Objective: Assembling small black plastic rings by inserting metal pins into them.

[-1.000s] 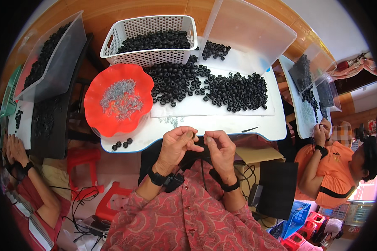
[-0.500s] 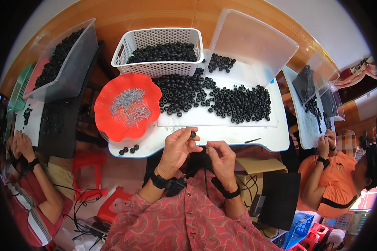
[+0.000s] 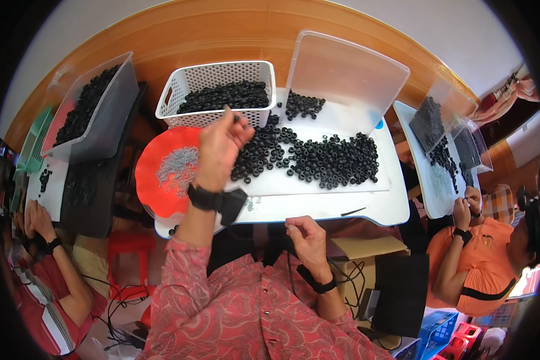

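Observation:
My left hand is stretched out over the table by the near edge of a white perforated basket full of black pieces. Its fingers are closed on a small black ring-shaped piece. Nearer to me, at the table's front edge, my right hand has thumb and fingertips pressed together; whatever may be in that pinch is too small to make out. Beneath and beyond my left hand lies a heap of black ring-shaped pieces. A red wavy-rimmed bowl with tiny clear bits is left of my forearm, which partly covers it.
A clear plastic bin stands tilted behind the heap. A thin black strip lies near the table's front edge. An open cardboard box is at my right. Co-workers sit at tables on both sides, one with an orange shirt.
My left hand has gone from in front of me up and forward to the basket, carrying the black piece. The right hand stays near the front edge, slightly lower in view.

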Available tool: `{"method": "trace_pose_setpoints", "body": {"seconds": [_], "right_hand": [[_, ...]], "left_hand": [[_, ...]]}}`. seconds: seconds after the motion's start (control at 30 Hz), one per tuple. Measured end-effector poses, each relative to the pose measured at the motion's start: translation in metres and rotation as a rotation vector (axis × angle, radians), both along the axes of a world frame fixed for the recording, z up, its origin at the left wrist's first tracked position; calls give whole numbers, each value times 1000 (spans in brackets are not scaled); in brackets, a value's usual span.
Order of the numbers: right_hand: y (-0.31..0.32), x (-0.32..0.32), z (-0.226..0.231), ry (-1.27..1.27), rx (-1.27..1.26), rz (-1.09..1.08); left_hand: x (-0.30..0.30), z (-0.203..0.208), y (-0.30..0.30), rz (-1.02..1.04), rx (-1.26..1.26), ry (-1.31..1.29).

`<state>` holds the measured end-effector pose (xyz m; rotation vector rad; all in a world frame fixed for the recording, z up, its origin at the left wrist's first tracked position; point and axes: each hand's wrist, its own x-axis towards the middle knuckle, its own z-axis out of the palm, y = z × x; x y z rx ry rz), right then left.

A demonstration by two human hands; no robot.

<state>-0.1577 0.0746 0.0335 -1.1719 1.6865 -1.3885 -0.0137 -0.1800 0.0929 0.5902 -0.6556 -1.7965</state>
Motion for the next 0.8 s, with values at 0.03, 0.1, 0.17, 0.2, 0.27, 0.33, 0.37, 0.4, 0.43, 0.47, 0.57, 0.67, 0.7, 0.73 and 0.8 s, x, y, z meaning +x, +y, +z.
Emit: {"method": "trace_pose_setpoints", "body": {"seconds": [0.03,0.1,0.17,0.2,0.27,0.33,0.37,0.4,0.43,0.47,0.57,0.67,0.7,0.73,0.8], "right_hand": [[-1,-1,1,-5,16,9],[-1,-4,-3,-4,18,-8],[-2,-5,-4,-4,15,-15],[-2,-7,-7,-21,10,-37],[-3,-11,-9,-41,8,-66],[-5,-13,-11,-107,43,-52],[-6,-14,-13,-112,47,-59],[-7,-15,-14,-89,46,-58],[-9,-15,-16,-67,46,-53],[-10,-15,-16,-72,49,-52],[-13,-15,-18,-15,24,-40],[-14,-16,-24,78,-20,-47],[-16,-17,-25,113,-26,-53],[-17,-18,-26,148,-32,-58],[-18,-20,-27,157,-40,-60]], "left_hand": [[0,7,-19,54,-4,91],[-3,30,-40,217,-13,94],[1,28,-57,256,-68,128],[-5,26,-56,242,-65,125],[-9,16,-45,197,-86,91],[-16,11,-21,148,-76,2],[-24,7,-7,99,-66,-79],[-28,3,5,39,-75,-192],[-33,-4,16,-19,-82,-305],[-37,-11,24,-71,-174,-490],[-46,-34,40,-84,-390,-987],[-51,-65,46,125,-781,-1188],[-53,-63,50,120,-780,-1192],[-55,-60,54,94,-785,-1255],[-60,-60,58,60,-809,-1351]]}}
